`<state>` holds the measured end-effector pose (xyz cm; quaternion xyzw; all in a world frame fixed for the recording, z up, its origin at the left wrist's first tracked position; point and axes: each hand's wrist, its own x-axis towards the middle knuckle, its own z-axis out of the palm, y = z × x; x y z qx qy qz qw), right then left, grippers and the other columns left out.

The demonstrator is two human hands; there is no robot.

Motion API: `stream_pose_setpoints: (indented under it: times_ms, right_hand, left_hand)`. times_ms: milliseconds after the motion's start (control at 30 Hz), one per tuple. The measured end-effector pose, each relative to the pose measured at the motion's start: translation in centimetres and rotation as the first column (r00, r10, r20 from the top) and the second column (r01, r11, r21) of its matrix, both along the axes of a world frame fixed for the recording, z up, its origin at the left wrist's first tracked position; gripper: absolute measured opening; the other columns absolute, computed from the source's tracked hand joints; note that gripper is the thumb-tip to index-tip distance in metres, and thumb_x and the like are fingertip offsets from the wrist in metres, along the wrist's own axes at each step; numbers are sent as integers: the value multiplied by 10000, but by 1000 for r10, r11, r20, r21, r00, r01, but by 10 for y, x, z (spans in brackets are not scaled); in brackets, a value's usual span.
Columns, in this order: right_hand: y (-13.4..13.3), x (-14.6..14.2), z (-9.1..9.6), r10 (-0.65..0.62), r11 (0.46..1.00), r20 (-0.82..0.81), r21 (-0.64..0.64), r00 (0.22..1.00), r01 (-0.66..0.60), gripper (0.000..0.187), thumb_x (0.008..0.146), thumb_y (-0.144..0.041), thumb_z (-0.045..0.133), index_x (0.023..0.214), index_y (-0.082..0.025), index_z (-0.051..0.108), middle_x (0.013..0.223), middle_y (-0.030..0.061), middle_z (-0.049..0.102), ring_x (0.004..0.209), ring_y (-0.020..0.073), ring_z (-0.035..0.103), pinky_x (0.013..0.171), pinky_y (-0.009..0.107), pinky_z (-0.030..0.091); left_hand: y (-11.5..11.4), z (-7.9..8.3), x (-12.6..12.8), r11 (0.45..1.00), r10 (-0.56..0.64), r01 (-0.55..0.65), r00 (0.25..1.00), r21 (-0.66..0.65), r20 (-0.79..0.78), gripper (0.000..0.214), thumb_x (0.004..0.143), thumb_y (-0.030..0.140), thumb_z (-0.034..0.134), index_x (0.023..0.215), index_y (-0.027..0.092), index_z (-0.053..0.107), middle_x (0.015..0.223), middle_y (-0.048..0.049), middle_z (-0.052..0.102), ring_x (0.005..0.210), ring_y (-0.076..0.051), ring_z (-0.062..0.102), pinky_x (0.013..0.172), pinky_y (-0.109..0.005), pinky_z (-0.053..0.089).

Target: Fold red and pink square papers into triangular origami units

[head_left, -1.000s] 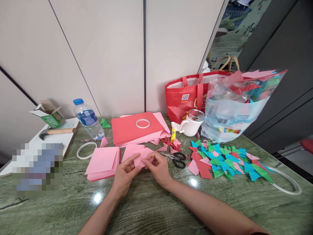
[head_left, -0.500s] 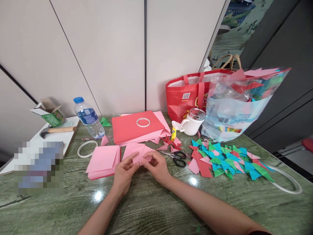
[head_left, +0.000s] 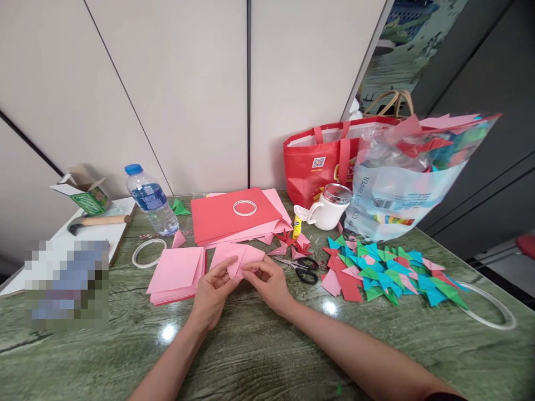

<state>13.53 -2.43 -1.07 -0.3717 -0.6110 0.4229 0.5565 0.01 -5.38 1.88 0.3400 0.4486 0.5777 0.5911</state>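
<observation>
A small folded piece of pink paper [head_left: 235, 268] is between my hands, just above the table, with a crease down its middle. My left hand [head_left: 212, 291] pinches its left side between thumb and fingers. My right hand [head_left: 270, 285] grips its lower right edge, fingertips pressed together. Right behind it lies a flat pink sheet [head_left: 220, 252], partly hidden by the held piece and my fingers. A stack of pink paper squares [head_left: 174, 270] sits left of my left hand. Black-handled scissors [head_left: 304, 271] lie to the right of my right hand.
Red sheets [head_left: 221, 217] with a tape roll [head_left: 244, 208] on top lie behind. A water bottle [head_left: 151, 200] stands left, a white mug [head_left: 330, 209] and glue stick [head_left: 297, 227] right. Colored folded pieces [head_left: 388, 270] spread before a plastic bag [head_left: 393, 195]. A hammer [head_left: 100, 221] lies far left.
The right part of the held pink paper has turned inward, so the piece looks narrower. My right fingers have shifted slightly and are drawn closer together. My left hand keeps its pinch.
</observation>
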Motion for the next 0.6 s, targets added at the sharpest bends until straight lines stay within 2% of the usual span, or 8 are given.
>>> stream_pose_setpoints:
  times_ms: [200, 367, 433, 467, 533, 600]
  right_hand:
    - [1, 0, 2, -3, 999, -30, -47, 1000, 1, 65, 702, -222, 674, 754, -205, 709, 736, 26, 614, 708, 164, 590, 635, 275, 501]
    - [3, -2, -2, 106, 979, -211, -146, 972, -139, 97, 730, -282, 644, 776, -202, 673, 793, 11, 552, 616, 132, 599, 615, 292, 542]
    - [3, -2, -3, 139, 973, -250, -148, 958, -179, 132, 741, -273, 633, 856, -208, 645, 879, 23, 554, 684, 139, 614, 649, 288, 546]
    - [3, -2, -4, 149, 971, -261, -145, 954, -192, 206, 727, -255, 650, 926, -217, 617, 937, 32, 562, 754, 152, 618, 674, 284, 544]
    - [2, -3, -5, 161, 965, -292, -153, 943, -212, 470, 661, -203, 712, 1083, -245, 510, 1044, 47, 565, 878, 176, 606, 707, 278, 538]
    - [2, -3, -6, 157, 957, -321, -184, 934, -224, 706, 592, -157, 759, 1182, -271, 388, 1100, 52, 555, 904, 182, 603, 707, 279, 538]
  left_hand:
    - [0, -2, 0, 998, 50, -46, 996, 49, -80, 456, 535, 186, 787, 983, 173, 700, 845, -38, 670, 846, -151, 599, 761, -236, 472]
    - [1, -4, -3, 998, 56, -54, 995, 32, -88, 395, 530, 196, 783, 920, 168, 725, 691, -10, 643, 654, -115, 557, 644, -232, 464]
    - [1, -5, -3, 998, 63, -61, 994, 31, -88, 401, 525, 191, 786, 920, 166, 725, 681, -3, 633, 641, -105, 541, 632, -222, 454]
    - [1, -6, -3, 997, 66, -63, 994, 35, -91, 406, 525, 191, 786, 925, 162, 723, 664, 2, 621, 630, -100, 531, 621, -215, 448]
    - [1, -7, -3, 997, 69, -63, 991, 53, -116, 416, 536, 195, 782, 945, 152, 718, 583, 27, 566, 577, -84, 496, 575, -195, 429]
    - [1, -7, -3, 996, 63, -54, 986, 65, -154, 424, 554, 203, 774, 969, 145, 711, 513, 50, 508, 531, -72, 464, 540, -182, 412]
